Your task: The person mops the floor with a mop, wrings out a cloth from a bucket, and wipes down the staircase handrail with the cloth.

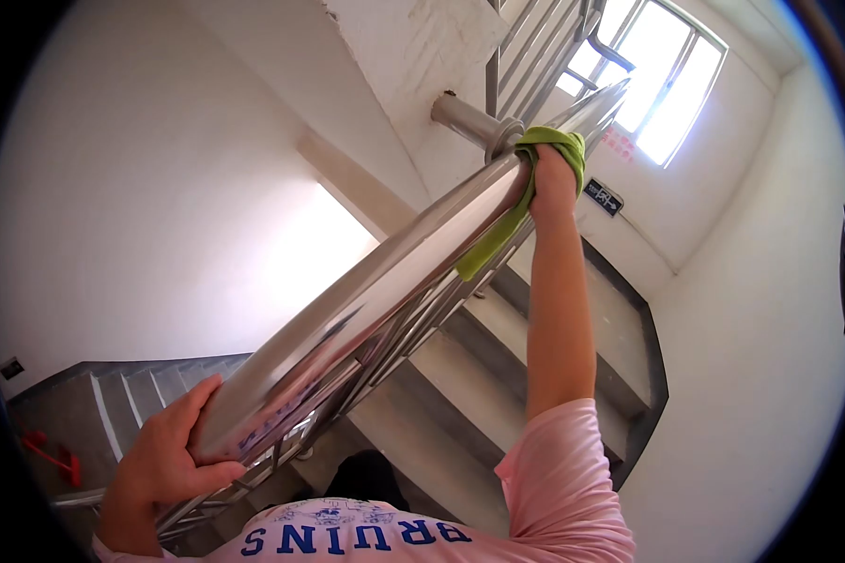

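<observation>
A shiny metal handrail point(347, 300) slants up from the lower left toward the window. Around its near end wraps my left hand point(164, 455), thumb and fingers on either side of the tube. My right hand point(554, 183) reaches far up the rail and presses a green cloth point(554, 141) over it; part of the cloth hangs down along the rail's side. The right fingers are mostly hidden by the cloth and the rail. Just beyond the cloth, a round metal bracket point(474, 124) joins the rail to the wall.
Concrete steps point(455, 389) climb on the right below the rail, and another flight point(150, 399) goes down at left. A red object point(61, 460) lies at lower left. A bright window point(662, 70) and an exit sign point(603, 197) are on the far wall.
</observation>
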`<act>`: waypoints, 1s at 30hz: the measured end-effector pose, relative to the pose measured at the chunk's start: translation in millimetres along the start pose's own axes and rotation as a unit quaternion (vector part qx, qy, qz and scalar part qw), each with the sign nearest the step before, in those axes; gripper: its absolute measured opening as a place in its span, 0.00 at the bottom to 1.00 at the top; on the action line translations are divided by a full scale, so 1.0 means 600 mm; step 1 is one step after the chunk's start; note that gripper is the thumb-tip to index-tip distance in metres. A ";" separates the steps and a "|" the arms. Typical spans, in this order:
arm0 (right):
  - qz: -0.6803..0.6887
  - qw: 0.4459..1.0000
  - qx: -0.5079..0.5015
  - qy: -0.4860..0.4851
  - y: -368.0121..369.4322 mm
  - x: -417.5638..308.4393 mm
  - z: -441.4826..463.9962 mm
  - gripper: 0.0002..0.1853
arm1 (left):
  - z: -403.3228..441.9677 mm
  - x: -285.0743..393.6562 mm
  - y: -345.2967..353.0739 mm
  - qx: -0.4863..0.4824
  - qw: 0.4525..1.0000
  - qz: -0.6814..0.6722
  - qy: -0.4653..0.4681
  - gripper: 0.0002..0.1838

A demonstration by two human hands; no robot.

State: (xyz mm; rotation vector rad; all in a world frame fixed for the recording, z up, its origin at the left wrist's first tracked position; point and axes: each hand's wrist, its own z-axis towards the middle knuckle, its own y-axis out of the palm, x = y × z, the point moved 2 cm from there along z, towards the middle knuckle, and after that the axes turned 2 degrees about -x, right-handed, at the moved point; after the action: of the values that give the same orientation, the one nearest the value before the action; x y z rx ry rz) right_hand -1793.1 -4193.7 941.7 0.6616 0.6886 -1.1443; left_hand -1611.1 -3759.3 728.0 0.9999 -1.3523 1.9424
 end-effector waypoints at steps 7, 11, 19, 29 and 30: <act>0.028 0.999 0.001 -0.030 0.042 0.006 -0.137 0.10 | 0.000 0.003 -0.002 0.001 1.000 0.022 0.015 0.50; -0.054 0.995 -0.028 -0.080 0.058 0.025 -0.220 0.12 | -0.002 0.006 -0.002 0.003 1.000 0.023 0.014 0.50; -0.248 0.918 -0.028 -0.310 0.127 0.009 -0.401 0.33 | -0.001 0.012 -0.005 0.004 1.000 0.018 -0.003 0.50; -0.429 0.743 -0.238 -0.455 0.128 -0.002 -0.425 0.23 | -0.001 0.011 -0.006 0.000 1.000 0.020 -0.007 0.49; -0.431 0.738 -0.242 -0.459 0.124 -0.004 -0.411 0.23 | -0.001 0.010 -0.006 0.000 1.000 0.026 -0.001 0.49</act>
State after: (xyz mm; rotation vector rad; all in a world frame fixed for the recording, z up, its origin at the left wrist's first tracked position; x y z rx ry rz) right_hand -1758.8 -3982.3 798.6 -0.7857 0.3562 -1.8192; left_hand -1611.7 -3757.2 734.8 0.9767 -1.3933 1.9795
